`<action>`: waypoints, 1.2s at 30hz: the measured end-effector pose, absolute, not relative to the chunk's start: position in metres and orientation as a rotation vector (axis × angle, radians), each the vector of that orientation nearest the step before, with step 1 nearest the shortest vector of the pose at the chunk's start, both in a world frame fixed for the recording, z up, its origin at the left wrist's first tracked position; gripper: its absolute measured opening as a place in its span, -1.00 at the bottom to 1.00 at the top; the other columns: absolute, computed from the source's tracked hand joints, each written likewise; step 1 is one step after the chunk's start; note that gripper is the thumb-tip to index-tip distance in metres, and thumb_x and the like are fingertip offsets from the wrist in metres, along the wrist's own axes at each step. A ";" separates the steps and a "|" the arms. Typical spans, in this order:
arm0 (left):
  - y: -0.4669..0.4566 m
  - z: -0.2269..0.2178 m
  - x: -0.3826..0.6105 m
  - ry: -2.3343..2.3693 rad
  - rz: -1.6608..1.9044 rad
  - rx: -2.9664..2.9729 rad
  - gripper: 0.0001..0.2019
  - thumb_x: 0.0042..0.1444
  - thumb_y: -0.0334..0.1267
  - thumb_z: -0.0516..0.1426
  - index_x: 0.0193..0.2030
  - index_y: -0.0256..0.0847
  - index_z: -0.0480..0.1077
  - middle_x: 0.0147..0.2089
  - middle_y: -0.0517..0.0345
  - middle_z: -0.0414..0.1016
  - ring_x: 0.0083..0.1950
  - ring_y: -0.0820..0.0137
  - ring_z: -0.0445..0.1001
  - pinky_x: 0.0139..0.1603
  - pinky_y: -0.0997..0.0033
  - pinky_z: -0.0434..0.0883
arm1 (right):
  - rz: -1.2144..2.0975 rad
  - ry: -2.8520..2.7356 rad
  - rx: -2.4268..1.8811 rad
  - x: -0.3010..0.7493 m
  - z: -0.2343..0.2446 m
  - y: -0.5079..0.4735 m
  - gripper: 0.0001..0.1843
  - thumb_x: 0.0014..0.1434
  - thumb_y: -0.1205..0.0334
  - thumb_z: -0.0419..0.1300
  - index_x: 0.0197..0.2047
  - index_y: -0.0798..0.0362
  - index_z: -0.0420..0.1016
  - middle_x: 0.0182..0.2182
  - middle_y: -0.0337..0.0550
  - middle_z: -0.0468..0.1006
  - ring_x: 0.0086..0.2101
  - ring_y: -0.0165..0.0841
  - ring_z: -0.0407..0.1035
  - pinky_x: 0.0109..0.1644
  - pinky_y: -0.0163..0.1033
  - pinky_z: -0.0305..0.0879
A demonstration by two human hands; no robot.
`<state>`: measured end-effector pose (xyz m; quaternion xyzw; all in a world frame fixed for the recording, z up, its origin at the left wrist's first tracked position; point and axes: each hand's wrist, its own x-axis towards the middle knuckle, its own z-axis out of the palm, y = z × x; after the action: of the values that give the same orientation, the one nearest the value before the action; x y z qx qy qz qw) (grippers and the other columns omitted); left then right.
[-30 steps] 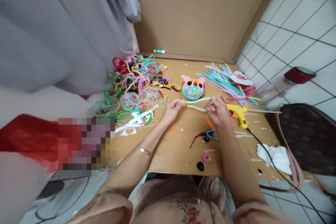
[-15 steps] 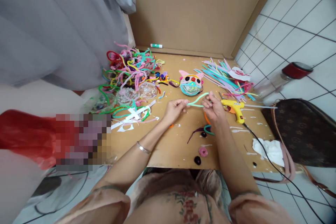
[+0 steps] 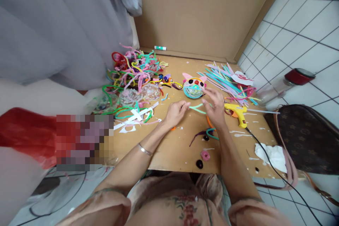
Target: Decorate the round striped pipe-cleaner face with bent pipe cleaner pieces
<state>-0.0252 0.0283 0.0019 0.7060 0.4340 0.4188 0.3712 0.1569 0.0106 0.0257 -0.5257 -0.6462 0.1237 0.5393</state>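
My left hand (image 3: pixel 177 112) pinches a pale green pipe cleaner (image 3: pixel 197 108), whose two strands fan out to the right from the fingertips. My right hand (image 3: pixel 215 104) is over the strands' right part with its fingers spread; whether it touches them is hard to tell. Just beyond the hands sits a pink animal face (image 3: pixel 194 85) with ears, black eyes, a red nose and a blue-rimmed lower part. To the right of my right hand lies a yellow glue gun (image 3: pixel 238 112) with a clear glue stick in its back.
Tangled pipe cleaners (image 3: pixel 135 65) heap at the left, near clear plastic pieces (image 3: pixel 149 92). Straight pipe cleaners (image 3: pixel 222 81) lie at the back right. A glue stick tube (image 3: pixel 160 48), a bottle (image 3: pixel 291 79), a brown bag (image 3: pixel 309 137) and tissue (image 3: pixel 271 156) are around. A pink ring (image 3: pixel 205 155) lies in front.
My right hand has loosened its pinch on the pipe cleaner and spread its fingers. My left hand keeps hold of the other end, nearly in place. The view has shifted slightly.
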 end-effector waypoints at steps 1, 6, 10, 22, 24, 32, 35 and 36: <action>0.029 0.002 -0.025 1.120 1.054 1.824 -0.63 0.25 -0.06 0.01 -0.51 -0.22 0.33 -0.59 0.30 0.19 -0.48 0.49 0.19 -0.35 0.46 0.14 | 0.319 -1.650 -1.242 0.155 0.027 0.009 -0.81 0.14 0.05 0.28 -0.18 -0.16 0.64 -0.04 -0.15 0.59 0.05 -0.14 0.36 0.22 0.03 0.16; 0.031 0.000 -0.027 1.185 1.041 1.806 -0.58 0.27 -0.01 -0.02 -0.52 -0.22 0.33 -0.59 0.28 0.21 -0.48 0.47 0.19 -0.36 0.44 0.12 | 0.650 -1.762 -1.157 0.146 0.026 0.008 -0.78 0.16 -0.01 0.26 -0.37 -0.12 0.67 -0.40 -0.19 0.61 -0.33 -0.27 0.44 -0.15 -0.15 0.29; 0.033 0.002 -0.029 1.135 1.017 1.820 -0.56 0.26 0.02 -0.02 -0.53 -0.22 0.32 -0.60 0.29 0.15 -0.49 0.48 0.14 -0.37 0.44 0.09 | 0.626 -1.731 -1.169 0.145 0.025 0.007 -0.82 0.13 0.06 0.27 -0.40 -0.09 0.66 -0.47 -0.21 0.52 -0.40 -0.33 0.37 -0.29 -0.23 0.26; 0.040 0.010 -0.039 0.991 0.905 1.827 -0.68 0.15 -0.07 0.06 -0.52 -0.22 0.30 -0.55 0.29 0.16 -0.45 0.49 0.10 -0.38 0.47 0.09 | 0.285 -1.767 -1.321 0.149 0.015 0.008 -0.75 0.22 0.05 0.19 -0.38 -0.08 0.64 -0.45 -0.17 0.54 -0.41 -0.32 0.35 -0.26 -0.22 0.21; 0.042 0.015 -0.044 1.025 0.896 1.838 -0.70 0.13 -0.09 0.06 -0.53 -0.22 0.31 -0.56 0.29 0.15 -0.46 0.48 0.10 -0.39 0.46 0.08 | 0.336 -1.738 -1.299 0.151 0.014 0.010 -0.77 0.21 0.07 0.20 -0.40 -0.08 0.62 -0.45 -0.19 0.55 -0.40 -0.31 0.38 -0.26 -0.22 0.23; 0.047 0.020 -0.054 1.073 0.874 1.832 -0.69 0.11 -0.11 0.10 -0.57 -0.23 0.35 -0.63 0.29 0.15 -0.51 0.49 0.09 -0.47 0.46 0.03 | 0.184 -1.633 -1.375 0.158 0.008 0.014 -0.78 0.21 0.10 0.19 -0.41 -0.07 0.60 -0.46 -0.19 0.54 -0.42 -0.32 0.34 -0.29 -0.22 0.16; 0.051 0.015 -0.055 1.133 0.932 1.810 -0.70 0.13 -0.11 0.09 -0.53 -0.23 0.42 -0.63 0.29 0.17 -0.50 0.48 0.12 -0.46 0.46 0.05 | 0.221 -1.541 -1.375 0.165 0.007 0.016 -0.81 0.17 0.11 0.24 -0.43 -0.06 0.61 -0.52 -0.24 0.49 -0.47 -0.36 0.29 -0.33 -0.23 0.13; 0.052 0.013 -0.054 1.158 0.940 1.807 -0.70 0.14 -0.10 0.09 -0.52 -0.23 0.43 -0.63 0.29 0.17 -0.50 0.48 0.13 -0.45 0.46 0.05 | 0.256 -1.500 -1.374 0.166 0.007 0.017 -0.82 0.15 0.12 0.25 -0.44 -0.04 0.60 -0.53 -0.25 0.48 -0.48 -0.37 0.28 -0.34 -0.24 0.14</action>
<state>-0.0543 0.0516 0.0129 0.7106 0.4553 0.3697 0.3887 0.1664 0.0170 0.0066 -0.5730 -0.6253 0.1069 0.5189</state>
